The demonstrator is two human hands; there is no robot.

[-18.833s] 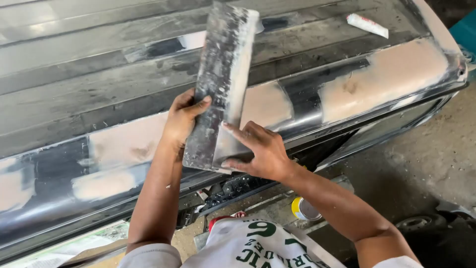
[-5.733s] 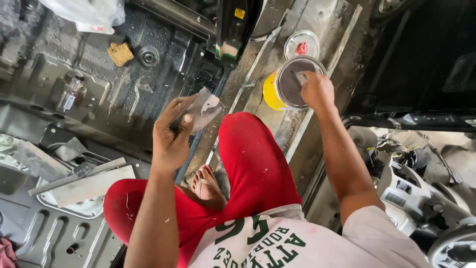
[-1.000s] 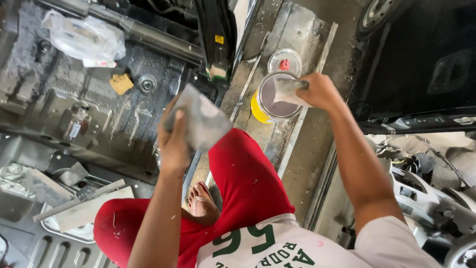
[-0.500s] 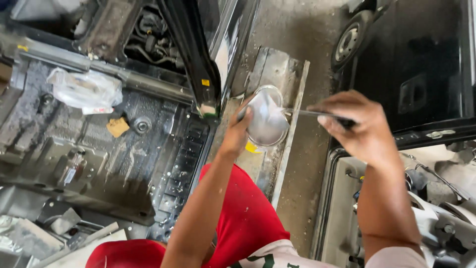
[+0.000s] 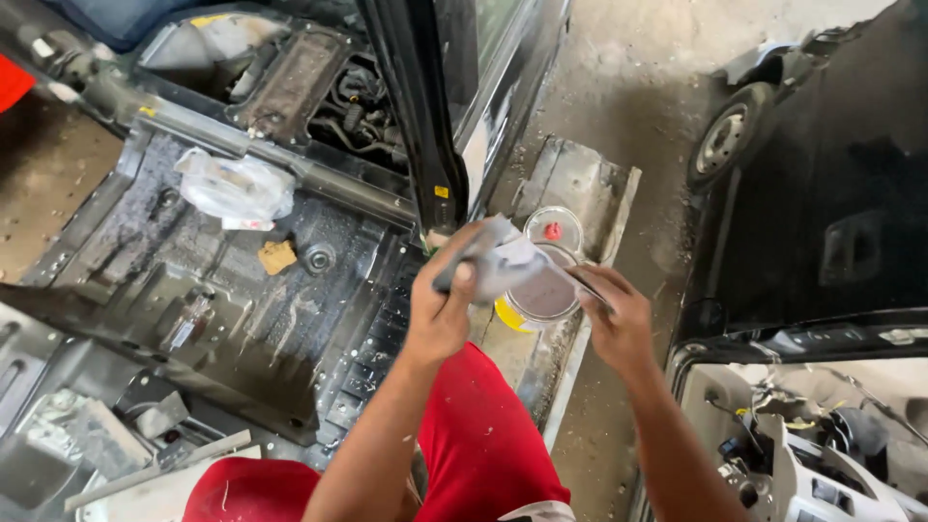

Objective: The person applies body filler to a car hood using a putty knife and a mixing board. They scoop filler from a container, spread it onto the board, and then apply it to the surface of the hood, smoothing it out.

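Observation:
My left hand grips a grey, filler-smeared board and holds it tilted over an open yellow can of pinkish-grey filler. My right hand is closed on a thin flat spreader whose tip touches the board's edge. The can stands on a dusty sill panel, with its clear round lid lying just behind it. My red-trousered knees are below the hands.
A stripped car floor lies to the left, with a crumpled plastic bag, a small tan block and a black door pillar. A black car body and wheel stand right. Loose panels lie lower left.
The view has swung further up and forward. My right hand has come back down from the right to the board, and the spreader now meets the board over the can.

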